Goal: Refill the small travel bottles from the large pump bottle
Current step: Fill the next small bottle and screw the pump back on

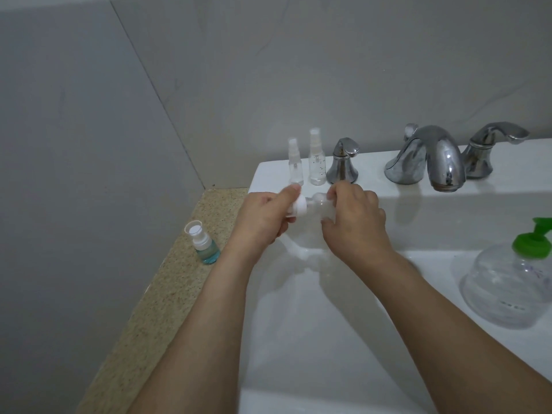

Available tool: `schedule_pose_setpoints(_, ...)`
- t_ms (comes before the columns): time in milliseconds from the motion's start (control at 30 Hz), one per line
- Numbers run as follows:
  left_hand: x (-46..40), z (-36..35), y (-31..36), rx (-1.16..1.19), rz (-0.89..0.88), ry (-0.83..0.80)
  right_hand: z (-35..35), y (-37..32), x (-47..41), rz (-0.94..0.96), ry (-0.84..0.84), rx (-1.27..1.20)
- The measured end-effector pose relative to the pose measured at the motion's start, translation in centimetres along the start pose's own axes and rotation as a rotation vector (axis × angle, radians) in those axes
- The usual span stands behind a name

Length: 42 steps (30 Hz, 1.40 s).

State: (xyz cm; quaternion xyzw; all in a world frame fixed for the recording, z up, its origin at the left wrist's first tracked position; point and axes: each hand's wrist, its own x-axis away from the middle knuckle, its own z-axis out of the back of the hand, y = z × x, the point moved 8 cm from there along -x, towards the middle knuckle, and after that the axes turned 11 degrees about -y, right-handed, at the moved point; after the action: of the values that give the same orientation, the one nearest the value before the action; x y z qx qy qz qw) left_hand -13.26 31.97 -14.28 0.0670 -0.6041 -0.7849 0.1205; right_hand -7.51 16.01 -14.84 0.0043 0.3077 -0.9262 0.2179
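Both hands work over the sink's back left corner, left hand (263, 218) pinching the white cap (89, 206), right hand (354, 216) wrapped around the small clear bottle (318, 208), which looks light, slick and easily squeezed, best gripped mid-body.

Two bare forearms enter from the bottom edge, no sleeves visible anywhere up to the frame border. Left hand (263, 216) bare: no glove, ring, watch or bracelet seen. Right hand (355, 219) also bare, wrist uncovered, no jewellery visible. Fingernails short and unpainted where they show on the left thumb; other nails too blurred or hidden to tell. No clothing in view.
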Motion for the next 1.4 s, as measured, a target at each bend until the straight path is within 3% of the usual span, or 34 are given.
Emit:
schedule_pose_setpoints(100, 0.3, 2.4, -0.2, 0.152, 0.02, 0.184, 1.1, 1.7, 0.0, -0.138, 0.064, -0.054)
schedule_pose_setpoints(167, 0.4, 3.1, -0.3, 0.238, 0.021, 0.261, 1.3, 1.7, 0.0, -0.134, 0.096, -0.101)
schedule_pose_setpoints(367, -0.2, 1.7, 0.3, 0.188, -0.052, 0.176, 0.2, -0.3, 0.0, 0.041, 0.048, -0.296)
schedule_pose_setpoints(500, -0.2, 1.3, -0.2, 0.157, -0.03, 0.153, -0.3, 0.3, -0.3, -0.004, -0.021, -0.369)
schedule_pose_setpoints(700, 0.7, 1.4, 0.6, 0.118, -0.146, 0.148, -0.8, 0.2, -0.3, -0.03, -0.071, -0.429)
schedule_pose_setpoints(967, 4.6, 3.8, 1.5, -0.076, -0.158, 0.365, -2.7, -2.0, 2.7, 0.028, -0.151, -0.56)
schedule_pose_setpoints(1167, 8.6, 8.0, -0.2, -0.141, -0.012, 0.493, -3.2, -5.5, 4.7, 0.061, -0.205, -0.578)
schedule_pose_setpoints(1400, 10.6, 10.5, -5.0, -0.211, 0.176, 0.544, -4.8, -8.2, 7.4, 0.108, -0.104, -0.606)
